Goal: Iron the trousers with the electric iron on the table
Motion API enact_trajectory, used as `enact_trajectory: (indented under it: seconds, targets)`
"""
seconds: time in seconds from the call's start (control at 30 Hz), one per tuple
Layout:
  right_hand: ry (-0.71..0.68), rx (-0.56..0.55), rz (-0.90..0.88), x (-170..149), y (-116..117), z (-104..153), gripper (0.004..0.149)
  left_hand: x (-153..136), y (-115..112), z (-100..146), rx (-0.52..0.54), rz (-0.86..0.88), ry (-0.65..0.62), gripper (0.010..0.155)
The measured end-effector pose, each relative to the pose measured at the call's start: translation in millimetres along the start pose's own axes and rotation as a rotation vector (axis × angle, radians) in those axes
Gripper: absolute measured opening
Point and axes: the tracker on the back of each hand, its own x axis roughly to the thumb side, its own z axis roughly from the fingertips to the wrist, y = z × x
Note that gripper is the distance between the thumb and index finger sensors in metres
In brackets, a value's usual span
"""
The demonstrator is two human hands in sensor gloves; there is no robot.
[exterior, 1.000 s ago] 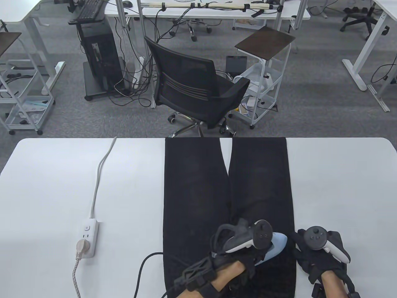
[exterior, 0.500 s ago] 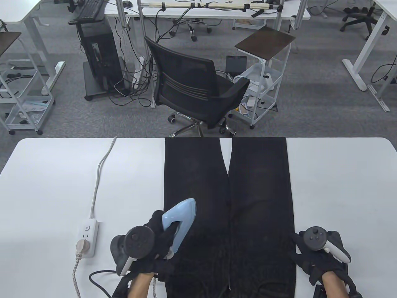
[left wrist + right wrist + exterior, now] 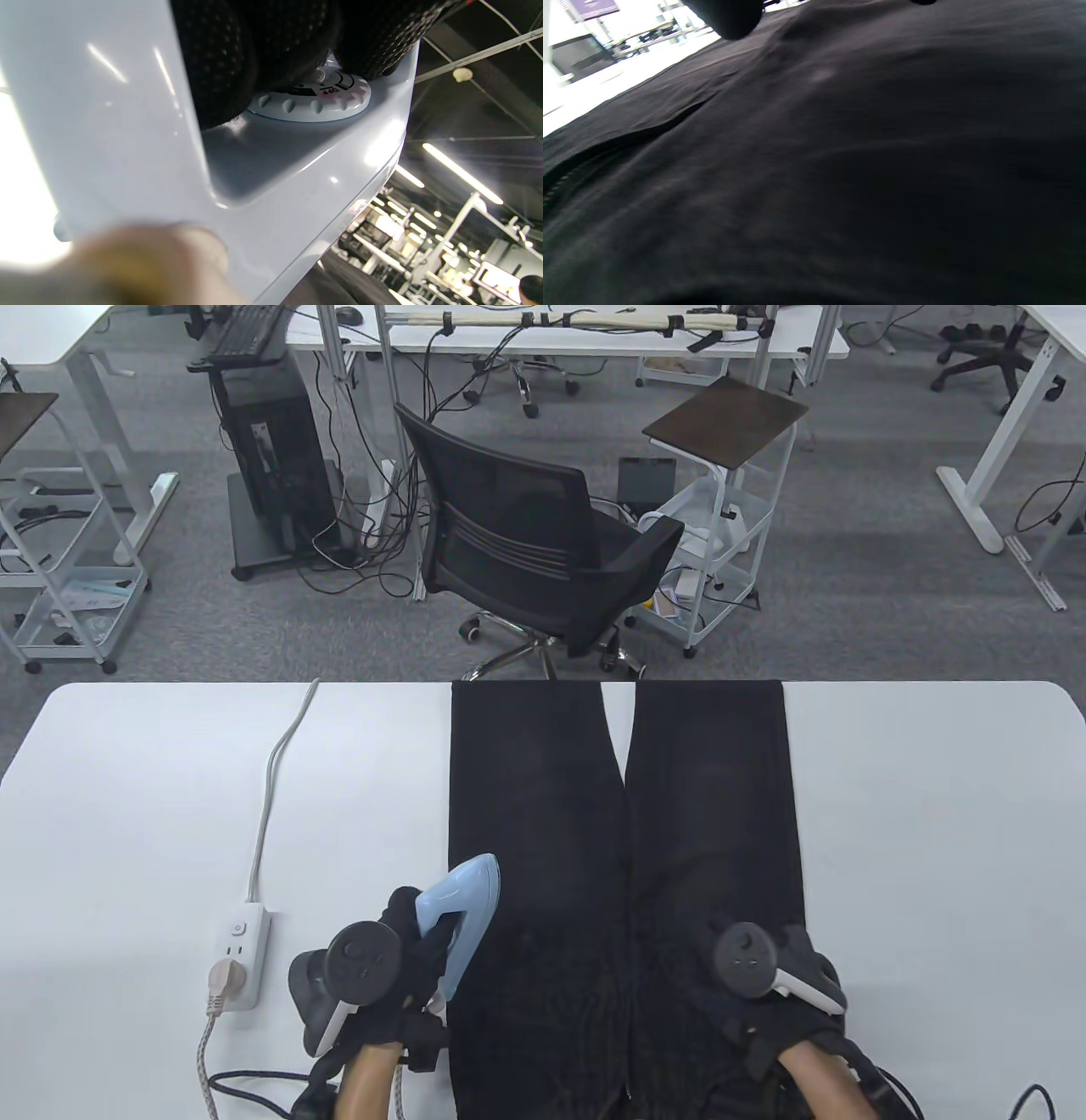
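Black trousers [image 3: 624, 831] lie flat on the white table [image 3: 933, 831], legs pointing away from me. My left hand [image 3: 420, 937] grips the handle of a light blue electric iron [image 3: 462, 903], which is tipped up at the left edge of the left trouser leg. In the left wrist view my gloved fingers [image 3: 220, 55] wrap the handle above the iron's body [image 3: 297, 169] and its white dial [image 3: 314, 103]. My right hand [image 3: 747, 993] rests flat on the right trouser leg near the waist. Black trouser fabric [image 3: 840, 169] fills the right wrist view.
A white power strip [image 3: 240, 954] with a plug in it lies left of the trousers, its cable running to the table's far edge. The iron's cord [image 3: 254, 1077] loops near the front edge. A black office chair [image 3: 526, 551] stands beyond the table.
My left hand carried the iron from the right trouser leg to the left leg's outer edge, then drew it slightly nearer. My right hand moved left from the table onto the right leg.
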Motion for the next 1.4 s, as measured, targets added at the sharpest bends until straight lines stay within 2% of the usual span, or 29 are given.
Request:
enact_trajectory:
  seconds: [0.1,0.2,0.3,0.37,0.4,0.43,0.5,0.57,0.7,0.87,0.97,1.07,1.2,1.23,1.3,1.33,1.4]
  targets:
    - [-0.041,0.049,0.061,30.9,6.3,-29.5,0.072,-4.5,-3.8,-1.9,-0.012,0.001,0.018,0.044]
    - [-0.05,0.037,0.141,51.4,12.3,-57.3,0.077,-9.6,-5.6,-4.1,-0.019,0.0,0.039,0.044]
    - [-0.013,0.116,0.147,59.3,25.1,-82.2,0.077,-13.9,-5.6,-5.8,-0.026,0.005,0.055,0.044]
    - [0.019,0.19,0.145,62.4,32.9,-86.3,0.07,-16.0,-5.5,-6.1,-0.029,0.01,0.061,0.044]
    - [0.01,0.137,0.193,63.4,32.7,-83.8,0.069,-17.3,-5.4,-6.8,-0.039,0.018,0.067,0.044]
    - [0.004,0.13,0.219,63.9,33.1,-83.2,0.069,-18.1,-5.5,-7.3,-0.051,0.025,0.069,0.044]
    - [0.017,0.208,0.23,66.6,36.9,-76.0,0.07,-20.0,-6.8,-8.4,-0.063,0.047,0.067,0.044]
    - [0.0,0.191,0.249,70.0,42.2,-66.7,0.07,-20.6,-8.6,-8.6,-0.073,0.054,0.072,0.044]
    - [-0.029,0.26,0.278,76.2,52.1,-44.4,0.071,-18.4,-10.9,-7.7,-0.094,0.048,0.067,0.044]
    - [-0.102,0.403,0.354,92.9,65.1,-2.7,0.074,-12.5,-17.0,-8.2,-0.129,0.085,0.053,0.044]
    - [-0.164,0.406,0.368,97.8,63.9,11.2,0.077,-8.7,-16.4,-7.2,-0.13,0.065,0.035,0.044]
    - [-0.186,0.367,0.268,98.7,51.3,16.9,0.073,-7.7,-14.0,-5.5,-0.133,0.082,0.027,0.044]
    - [-0.116,0.051,0.268,96.1,9.0,9.1,0.065,-8.3,-8.7,-7.2,-0.12,0.101,0.026,0.044]
    - [-0.094,-0.052,0.269,92.6,-4.2,0.6,0.065,-9.1,-8.0,-7.3,-0.116,0.103,0.03,0.044]
    - [-0.062,-0.185,0.287,83.7,-20.2,-19.5,0.065,-10.5,-7.7,-7.4,-0.115,0.102,0.037,0.044]
    - [-0.032,-0.208,0.293,73.5,-27.6,-39.2,0.065,-11.6,-7.8,-7.3,-0.118,0.097,0.042,0.044]
    - [0.046,-0.157,0.275,54.4,-30.7,-70.3,0.067,-13.5,-8.2,-6.9,-0.121,0.088,0.052,0.044]
